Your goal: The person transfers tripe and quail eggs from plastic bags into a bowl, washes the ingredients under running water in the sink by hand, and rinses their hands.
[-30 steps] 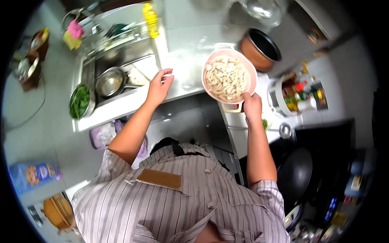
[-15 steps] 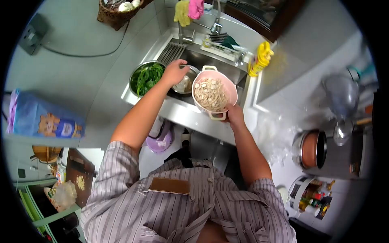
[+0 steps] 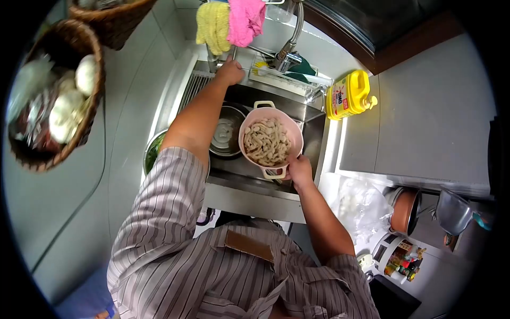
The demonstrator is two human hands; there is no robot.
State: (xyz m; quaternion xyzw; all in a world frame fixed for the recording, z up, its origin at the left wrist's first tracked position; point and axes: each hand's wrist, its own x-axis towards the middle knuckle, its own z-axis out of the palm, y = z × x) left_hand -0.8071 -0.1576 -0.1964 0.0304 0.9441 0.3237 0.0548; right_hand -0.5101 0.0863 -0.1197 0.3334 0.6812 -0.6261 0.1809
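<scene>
My right hand grips the lower rim and handle of a pink two-handled pot, held over the right part of the sink. Pale, strip-like pieces of food fill its bottom; their kind is unclear. My left hand reaches to the back left of the sink, with its fingers closed at the lever of the faucet. Beside the pot, a round metal bowl sits in the sink. Leafy greens in another metal bowl are mostly hidden behind my left arm.
A yellow pump bottle stands at the sink's right rear corner. Yellow and pink cloths hang above the faucet. A wicker basket with garlic hangs at the left. Clear plastic bags and a copper-coloured pot are at the right.
My left hand has moved from above the metal bowl to the faucet lever. My right hand still holds the pink pot. The view has shifted closer to the sink.
</scene>
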